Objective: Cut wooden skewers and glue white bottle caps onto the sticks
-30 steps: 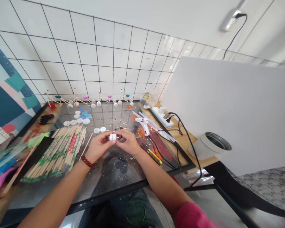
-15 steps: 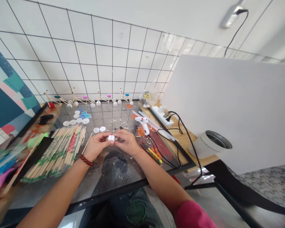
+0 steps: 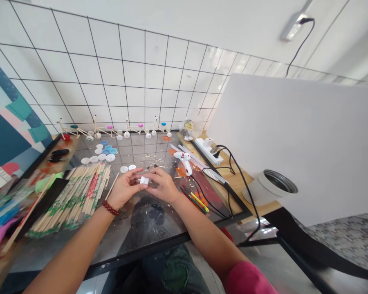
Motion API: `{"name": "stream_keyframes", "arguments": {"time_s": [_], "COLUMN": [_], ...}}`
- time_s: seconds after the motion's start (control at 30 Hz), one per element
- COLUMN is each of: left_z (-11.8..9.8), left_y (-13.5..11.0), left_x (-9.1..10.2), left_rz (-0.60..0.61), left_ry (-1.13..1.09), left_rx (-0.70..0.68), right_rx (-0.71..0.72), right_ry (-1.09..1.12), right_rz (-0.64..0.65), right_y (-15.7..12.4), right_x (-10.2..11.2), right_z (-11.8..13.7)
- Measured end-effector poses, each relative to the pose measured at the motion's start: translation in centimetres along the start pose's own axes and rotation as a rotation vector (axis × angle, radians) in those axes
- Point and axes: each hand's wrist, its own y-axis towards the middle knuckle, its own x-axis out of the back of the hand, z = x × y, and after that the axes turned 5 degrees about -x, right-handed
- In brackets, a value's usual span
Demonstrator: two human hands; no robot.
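Note:
Over the middle of the dark table, my left hand [image 3: 124,188] and my right hand [image 3: 163,185] meet around white bottle caps [image 3: 144,180]. They look like two caps set face to face, pinched between the fingertips of both hands. My left wrist carries a dark red bead bracelet. Just beyond the fingers, two loose white caps [image 3: 128,168] lie on the table. A bare stick [image 3: 113,184] rests beside my left hand.
Wrapped chopsticks [image 3: 70,198] lie at left, with blue and white caps [image 3: 106,152] behind. Several small stick-built bikes [image 3: 135,130] line the back. On the right are a glue gun [image 3: 184,161], its cord, a yellow cutter [image 3: 199,203], a power strip [image 3: 208,151] and a can [image 3: 271,183].
The caps have tilted slightly between my fingers, and my right-hand fingers have shifted over them. The camera view has moved a little.

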Motion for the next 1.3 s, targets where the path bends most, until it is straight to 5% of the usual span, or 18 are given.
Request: {"name": "stream_keyframes", "arguments": {"time_s": [0.23, 0.47, 0.6, 0.8, 1.1, 1.3], "left_z": [0.0, -0.3, -0.2, 0.4, 0.5, 0.2], "left_y": [-0.3, -0.1, -0.2, -0.1, -0.1, 0.0], "left_x": [-0.5, 0.2, 0.0, -0.2, 0.1, 0.0], "left_rz": [0.014, 0.037, 0.004, -0.056, -0.126, -0.125], "left_ry": [-0.3, -0.255, -0.258, -0.179, 0.247, -0.044], "left_rx": [0.135, 0.126, 0.094, -0.1, -0.404, -0.185], "right_rx": [-0.034, -0.042, -0.109, -0.176, -0.159, -0.159], "right_ry": [0.038, 0.146, 0.187, 0.162, 0.195, 0.202], "right_rz": [-0.037, 0.076, 0.038, -0.101, -0.096, -0.12], "right_y": [-0.1, 0.3, 0.5, 0.7, 0.5, 0.5], "right_x": [-0.1, 0.6, 0.5, 0.2, -0.2, -0.2], "right_z": [0.3, 1.6, 1.8, 1.5, 0.6, 0.6]}}
